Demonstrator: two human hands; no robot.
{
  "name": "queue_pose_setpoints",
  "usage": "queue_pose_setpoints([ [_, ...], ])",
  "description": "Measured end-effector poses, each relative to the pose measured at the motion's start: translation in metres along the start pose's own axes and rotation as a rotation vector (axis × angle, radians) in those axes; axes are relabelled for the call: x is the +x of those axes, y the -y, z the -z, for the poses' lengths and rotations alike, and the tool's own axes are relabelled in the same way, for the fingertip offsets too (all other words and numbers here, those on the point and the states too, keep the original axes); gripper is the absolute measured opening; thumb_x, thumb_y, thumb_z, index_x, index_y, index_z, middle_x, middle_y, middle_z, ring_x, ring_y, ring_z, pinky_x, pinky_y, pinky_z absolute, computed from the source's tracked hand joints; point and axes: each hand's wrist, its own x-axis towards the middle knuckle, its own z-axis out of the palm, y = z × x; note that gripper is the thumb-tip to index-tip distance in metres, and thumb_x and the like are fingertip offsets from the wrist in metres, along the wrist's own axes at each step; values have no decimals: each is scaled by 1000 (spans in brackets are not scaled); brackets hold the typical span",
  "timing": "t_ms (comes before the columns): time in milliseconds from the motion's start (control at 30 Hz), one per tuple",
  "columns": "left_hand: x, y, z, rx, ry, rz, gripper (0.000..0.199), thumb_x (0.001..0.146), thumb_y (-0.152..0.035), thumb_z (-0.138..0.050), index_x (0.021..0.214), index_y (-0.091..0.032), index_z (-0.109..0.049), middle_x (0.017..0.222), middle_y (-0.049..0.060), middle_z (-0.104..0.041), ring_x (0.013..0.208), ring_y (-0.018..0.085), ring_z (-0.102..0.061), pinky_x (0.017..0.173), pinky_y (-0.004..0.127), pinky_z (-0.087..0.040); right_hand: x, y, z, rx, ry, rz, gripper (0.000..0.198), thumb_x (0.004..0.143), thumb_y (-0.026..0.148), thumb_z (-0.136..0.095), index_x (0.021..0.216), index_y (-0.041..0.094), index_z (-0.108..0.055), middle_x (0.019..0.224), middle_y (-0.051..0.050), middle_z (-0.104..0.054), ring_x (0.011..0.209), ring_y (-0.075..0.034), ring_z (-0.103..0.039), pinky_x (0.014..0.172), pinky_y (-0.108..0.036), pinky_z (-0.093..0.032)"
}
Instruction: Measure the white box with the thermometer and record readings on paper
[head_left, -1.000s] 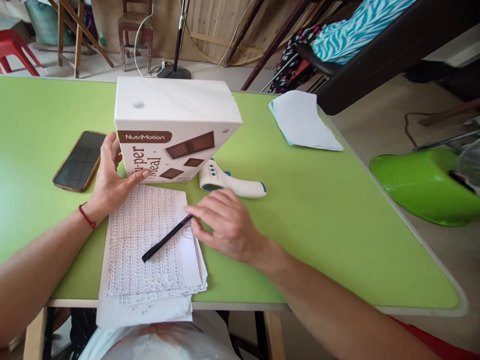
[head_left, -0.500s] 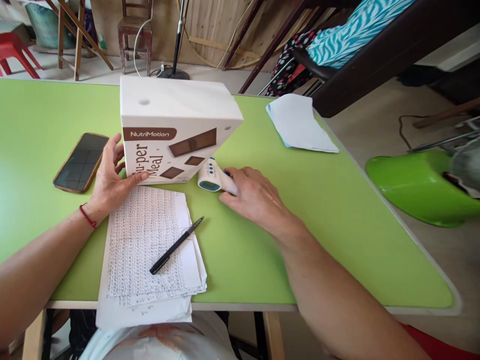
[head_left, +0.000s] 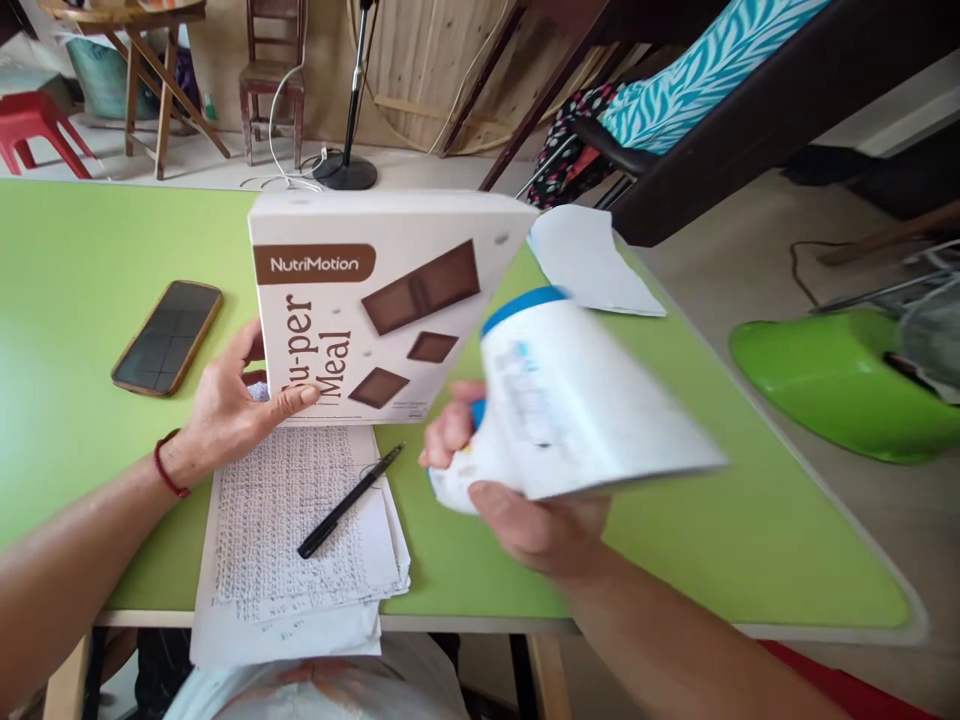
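Note:
My left hand [head_left: 236, 400] grips the lower left side of a white NutriMotion box [head_left: 315, 340], its thumb on the printed front. The box is upright over the top edge of the handwritten papers [head_left: 300, 520]; whether it touches the table I cannot tell. My right hand [head_left: 540, 520] is closed on a white and blue handheld infrared thermometer [head_left: 570, 400], raised off the table just right of the box. Motion blur smears the thermometer's printing. Across the papers lies a black pen [head_left: 349, 500].
A smartphone [head_left: 166, 338] in a brown-edged case lies left of the box on the green table [head_left: 675, 540]. Folded white papers [head_left: 592, 260] sit by the far right edge. Beyond that edge are a bright green plastic object [head_left: 817, 385] and a dark chair.
My right hand has lifted the thermometer from the table and turned it, bringing it closer to me. My left hand has brought the box nearer and turned its front more toward me.

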Motion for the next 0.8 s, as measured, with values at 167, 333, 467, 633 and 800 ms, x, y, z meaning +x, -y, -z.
queue_pose_setpoints([
  [167, 1, -1, -1, 52, 58, 56, 60, 71, -52, -80, 118, -20, -62, 109, 9, -70, 94, 28, -69, 73, 39, -63, -5, -5, -8, 142, 114, -190, 28, 79, 30, -71, 106, 26, -63, 78, -2, -60, 66, -15, -56, 57, -32, -53],
  [333, 2, -2, 0, 105, 97, 82, 60, 73, -55, -77, 119, -19, -62, 109, 10, -69, 92, 28, -68, 69, 39, -63, 1, -14, -9, 199, 83, -199, 26, 79, 31, -73, 102, 24, -64, 76, -1, -61, 65, -14, -58, 59, -31, -52],
  [467, 2, 2, 1, 113, 97, 15, 57, 73, -54, -77, 117, -20, -62, 108, 10, -70, 92, 29, -68, 67, 39, -63, 3, -16, -12, 186, 89, -203, 30, 78, 32, -73, 105, 23, -63, 71, 0, -60, 58, -13, -54, 52, -30, -49],
  [633, 4, 3, 0, 107, 102, -40, 54, 74, -53, -77, 116, -21, -62, 110, 10, -69, 92, 28, -68, 65, 38, -63, 3, -18, -14, 181, 78, -190, 28, 77, 32, -73, 102, 24, -62, 71, 0, -60, 59, -14, -55, 53, -32, -51],
  [800, 5, 1, 1, 121, 112, -44, 54, 74, -54, -77, 115, -21, -62, 111, 9, -69, 92, 28, -69, 65, 36, -64, 2, -18, -15, 176, 68, -191, 31, 77, 30, -74, 104, 23, -63, 74, 0, -61, 62, -14, -56, 56, -32, -54],
])
